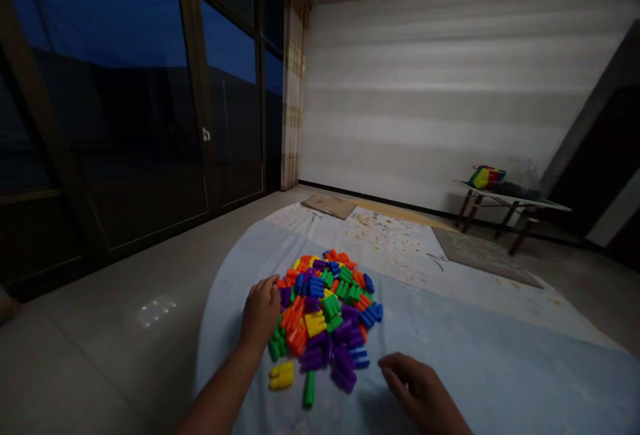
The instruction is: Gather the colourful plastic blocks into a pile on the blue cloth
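Note:
A heap of plastic toy blocks [327,305] in orange, purple, green, blue and yellow lies on a pale blue sheet [475,355] spread on the floor. My left hand [261,311] rests on the heap's left edge, fingers curled against the blocks; whether it grips one I cannot tell. Loose by the heap's near side lie a yellow block [282,375] and a green block [309,388]. My right hand [417,381] hovers low over the sheet just right of the heap, fingers apart, holding nothing.
Tall dark windows [125,101] run along the left wall. A low table [505,198] with a multicoloured bag [486,176] stands at the far right wall. Mats [480,255] and a patterned cloth [380,235] lie beyond the sheet. Grey tiled floor [125,328] is to the left.

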### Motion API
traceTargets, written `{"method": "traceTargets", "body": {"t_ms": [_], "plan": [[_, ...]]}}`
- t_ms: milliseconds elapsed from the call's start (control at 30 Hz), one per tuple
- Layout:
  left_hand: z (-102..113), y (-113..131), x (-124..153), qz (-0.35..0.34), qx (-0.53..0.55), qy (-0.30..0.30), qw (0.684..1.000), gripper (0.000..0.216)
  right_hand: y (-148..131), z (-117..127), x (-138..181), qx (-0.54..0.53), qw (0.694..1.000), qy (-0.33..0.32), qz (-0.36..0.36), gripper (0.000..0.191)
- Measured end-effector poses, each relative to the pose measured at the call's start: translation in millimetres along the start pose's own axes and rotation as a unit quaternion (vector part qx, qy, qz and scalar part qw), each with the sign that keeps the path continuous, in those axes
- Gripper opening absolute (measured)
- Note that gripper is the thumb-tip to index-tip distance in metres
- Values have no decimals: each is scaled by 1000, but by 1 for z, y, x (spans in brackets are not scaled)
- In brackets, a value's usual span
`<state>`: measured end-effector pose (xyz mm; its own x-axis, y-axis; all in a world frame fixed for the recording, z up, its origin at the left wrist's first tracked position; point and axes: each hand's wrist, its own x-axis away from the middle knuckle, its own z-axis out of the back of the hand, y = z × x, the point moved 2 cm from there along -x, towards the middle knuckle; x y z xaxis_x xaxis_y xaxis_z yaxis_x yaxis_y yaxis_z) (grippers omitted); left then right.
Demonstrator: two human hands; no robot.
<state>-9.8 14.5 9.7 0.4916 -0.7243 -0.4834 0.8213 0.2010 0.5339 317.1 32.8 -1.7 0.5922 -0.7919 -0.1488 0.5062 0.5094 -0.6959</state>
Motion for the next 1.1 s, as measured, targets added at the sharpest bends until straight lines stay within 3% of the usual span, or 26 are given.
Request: {"method": "traceTargets", "body": {"t_ms": [67, 167, 333, 500, 600, 767, 1100], "plan": [[-7, -30, -9, 18, -37, -13, 999, 40, -30, 2, -29, 25, 999, -2, 35, 28], [-14, -53, -8, 37, -84, -32, 995, 42, -74, -8, -83, 104, 990, -22, 92, 23], [-21, -63, 3, 24, -161, -46, 986, 41, -129, -63, -170, 242, 952, -64, 175, 26], [-26, -70, 6, 8, -234, -64, 970, 41, -145, -127, -226, 312, 924, -112, 192, 39], [-25, -67, 5, 9, -254, -61, 965, 41, -133, -144, -238, 337, 917, -139, 160, 45], [-23, -58, 3, 4, -264, -37, 964, 44, -108, -127, -224, 354, 913, -146, 139, 45], [-23, -54, 1, 14, -279, -52, 959, 45, -68, -45, -156, 380, 907, -141, 113, 43]]}}
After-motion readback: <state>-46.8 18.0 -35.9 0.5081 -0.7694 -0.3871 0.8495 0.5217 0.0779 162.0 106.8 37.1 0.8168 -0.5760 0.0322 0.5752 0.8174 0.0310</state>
